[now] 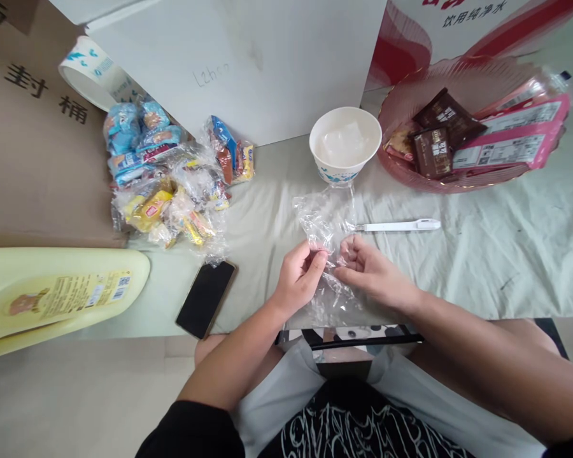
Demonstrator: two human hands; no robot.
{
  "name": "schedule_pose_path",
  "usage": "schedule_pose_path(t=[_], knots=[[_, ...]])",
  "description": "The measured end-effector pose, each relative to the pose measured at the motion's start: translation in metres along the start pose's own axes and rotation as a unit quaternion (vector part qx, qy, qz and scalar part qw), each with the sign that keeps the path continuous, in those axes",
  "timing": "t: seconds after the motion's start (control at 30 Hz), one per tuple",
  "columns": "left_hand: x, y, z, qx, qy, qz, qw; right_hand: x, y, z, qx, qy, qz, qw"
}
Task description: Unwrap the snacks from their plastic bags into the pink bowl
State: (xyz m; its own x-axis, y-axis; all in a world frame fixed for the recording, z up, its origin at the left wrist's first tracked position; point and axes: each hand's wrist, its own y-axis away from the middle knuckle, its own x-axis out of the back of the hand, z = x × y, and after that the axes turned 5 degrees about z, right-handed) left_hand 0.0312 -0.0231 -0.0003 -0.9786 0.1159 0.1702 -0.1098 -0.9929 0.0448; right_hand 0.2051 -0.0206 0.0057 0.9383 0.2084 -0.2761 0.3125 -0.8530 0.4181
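Note:
My left hand [302, 275] pinches the edge of a clear plastic bag [328, 219] between thumb and fingers. On the bag's other side, my right hand [373, 270] has its thumb and curled fingers closed on the same thin film. The bag spreads from just below a white paper bowl [332, 166] down to the table's near edge. Inside the bowl lies something whitish and translucent that I cannot make out. A white-handled tool [401, 225], perhaps a utility knife, lies just beyond my right hand, its left tip by the plastic.
At left are a heap of bagged small snack packs [153, 203], a black phone [206, 299] and a yellow jug [62, 299]. A pink glass bowl [477, 180] with brown packets stands at right. A white box [239, 70] and a cardboard box [38, 159] border the back and left.

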Motion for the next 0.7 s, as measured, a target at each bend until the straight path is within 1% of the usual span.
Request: schedule_pose_path(t=[0.07,0.13,0.2,0.27,0.33,0.4,0.53,0.7], knots=[[-0.0001,0.0,-0.0021,-0.004,0.0,0.0,1.0,0.0004,-0.0007,-0.0001,0.009,0.007,0.024,1.0],[-0.0003,0.0,-0.0034,-0.021,-0.006,-0.005,1.0,0.0012,-0.0005,-0.001,0.015,0.021,0.036,0.999],[-0.0006,0.0001,-0.0037,-0.042,-0.019,-0.01,0.999,0.002,0.0005,-0.002,0.011,0.044,0.026,0.999],[-0.0007,0.0002,-0.0032,-0.051,-0.03,-0.011,0.998,0.0027,0.0018,-0.0025,-0.005,0.071,0.001,0.997],[-0.0008,0.0003,-0.0024,-0.044,-0.03,-0.008,0.999,0.0029,0.0028,-0.0023,-0.023,0.093,-0.024,0.995],[-0.0007,0.0001,-0.0013,-0.023,-0.016,0.001,1.0,0.0027,0.0029,-0.0015,-0.023,0.11,-0.033,0.993],[-0.0002,-0.0009,0.0015,0.017,0.029,0.027,0.999,0.0019,0.001,0.0001,0.017,0.089,0.005,0.996],[0.0005,-0.0018,0.0027,0.038,0.054,0.049,0.997,0.0012,-0.002,0.0015,0.046,0.028,0.078,0.996]])
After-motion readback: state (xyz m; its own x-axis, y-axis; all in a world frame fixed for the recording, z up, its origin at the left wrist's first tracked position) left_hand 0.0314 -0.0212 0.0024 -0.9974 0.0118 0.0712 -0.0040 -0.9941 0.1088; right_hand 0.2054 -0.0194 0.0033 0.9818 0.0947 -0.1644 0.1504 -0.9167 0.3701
